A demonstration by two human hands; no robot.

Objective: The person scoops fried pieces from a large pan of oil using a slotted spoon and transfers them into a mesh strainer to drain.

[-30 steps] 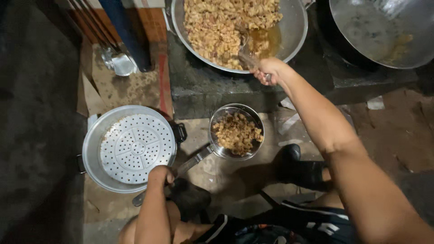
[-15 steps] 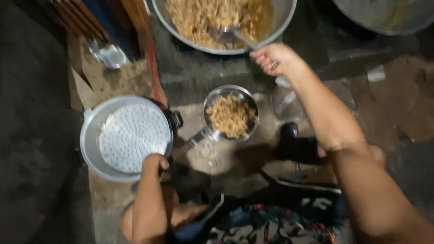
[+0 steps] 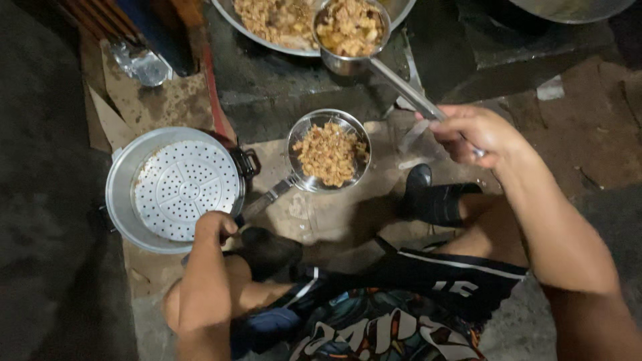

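Between our two hands hangs a strainer (image 3: 329,152) of fried crumbs; our left hand (image 3: 215,227) has its fingers closed around the strainer's handle (image 3: 267,198), holding it over the floor. Just left of those fingers sits a pot (image 3: 120,200) with a perforated tray (image 3: 184,189) inside. Our right hand (image 3: 475,134) grips a ladle (image 3: 351,30) by its long handle, fingers wrapped shut; the full bowl of the ladle hovers over the wok (image 3: 267,37), well beyond the fingers.
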